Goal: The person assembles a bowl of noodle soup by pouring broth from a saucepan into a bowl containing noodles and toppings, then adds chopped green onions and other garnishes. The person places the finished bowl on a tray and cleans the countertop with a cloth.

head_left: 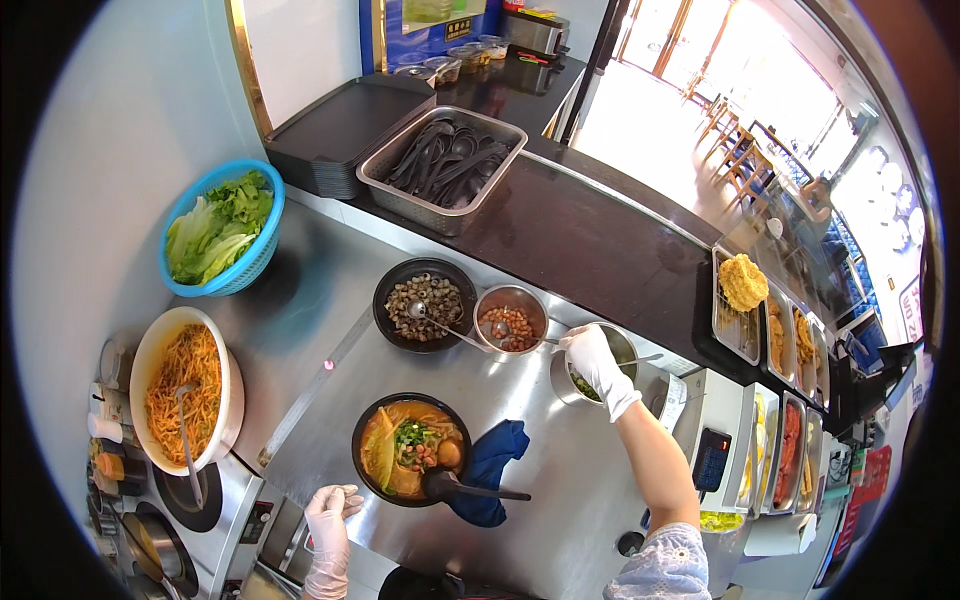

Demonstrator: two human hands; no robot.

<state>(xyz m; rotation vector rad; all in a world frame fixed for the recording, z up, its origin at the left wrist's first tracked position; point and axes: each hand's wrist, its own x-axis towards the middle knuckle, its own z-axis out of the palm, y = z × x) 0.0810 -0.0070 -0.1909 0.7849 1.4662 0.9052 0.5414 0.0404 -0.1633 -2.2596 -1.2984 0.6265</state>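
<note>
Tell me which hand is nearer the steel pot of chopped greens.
Right. The right hand reaches into the steel pot at the counter's far side. The left hand hangs at the near counter edge, beyond the black noodle bowl.

The right hand (pixel 598 367), in a white glove, reaches forward and up from the black soup bowl (pixel 410 448), arm nearly straight, forearm bare, fingers curled downward. The left hand (pixel 330 510), also gloved, hangs low to the left of that bowl, fingers loosely bent, holding nothing.

blue wall sign (pixel 425 25), perhaps a scale's dark display (pixel 712 450)
</note>
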